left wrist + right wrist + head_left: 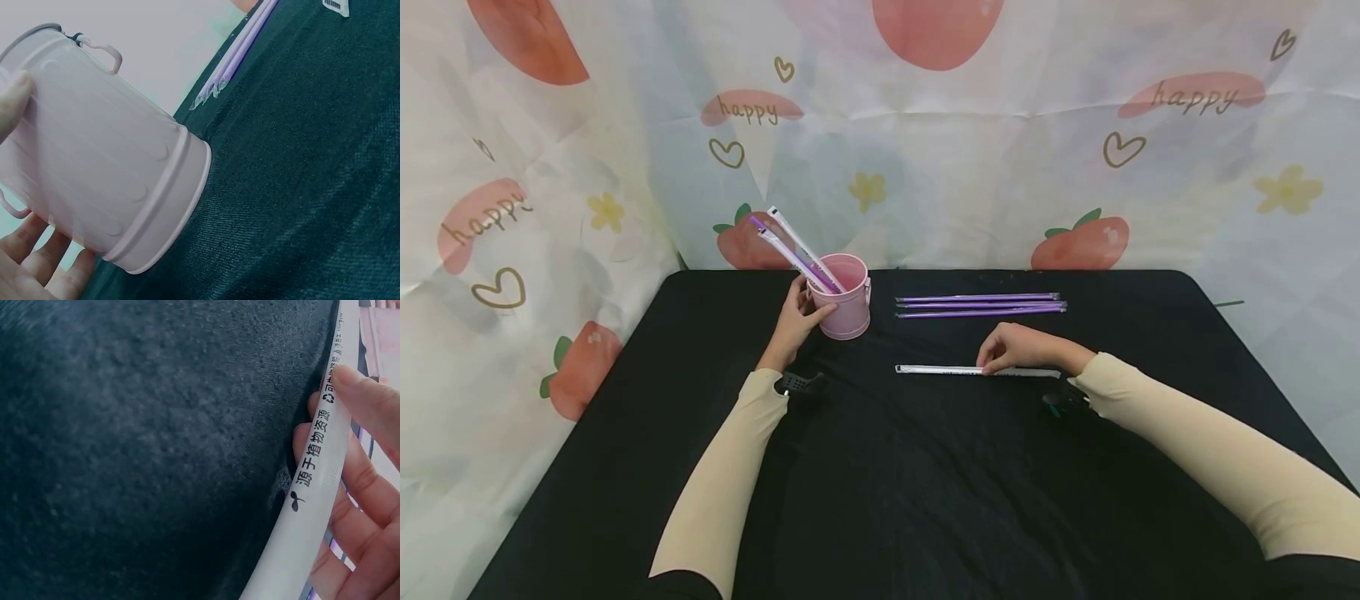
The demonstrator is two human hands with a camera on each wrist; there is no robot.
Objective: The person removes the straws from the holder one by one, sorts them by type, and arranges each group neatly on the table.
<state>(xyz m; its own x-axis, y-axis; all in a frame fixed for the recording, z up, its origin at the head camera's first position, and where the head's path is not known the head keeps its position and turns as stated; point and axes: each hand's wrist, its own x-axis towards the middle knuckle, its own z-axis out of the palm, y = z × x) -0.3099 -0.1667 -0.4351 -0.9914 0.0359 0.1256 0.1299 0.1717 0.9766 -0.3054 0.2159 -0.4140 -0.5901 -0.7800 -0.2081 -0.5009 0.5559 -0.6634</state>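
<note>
My left hand (pixel 792 325) grips a small pink bucket (pixel 847 318), thumb on the near side and fingers round the other side. White-wrapped straws (pixel 805 243) and a purple one lean out of the bucket to the left. In the left wrist view the bucket (pixel 119 144) shows ridged walls and small side handles. Over the table's right half, my right hand (pixel 1022 346) pinches a white-wrapped straw (pixel 932 369) between thumb and fingers. Printed dark characters run along this straw (pixel 312 462) in the right wrist view. Whether it touches the cloth is unclear.
Several purple straws (pixel 977 305) in clear wrappers lie side by side behind the right hand, to the right of the bucket. A black cloth (pixel 880 500) covers the table. Behind it hangs a patterned curtain (pixel 955 167) close to the back edge.
</note>
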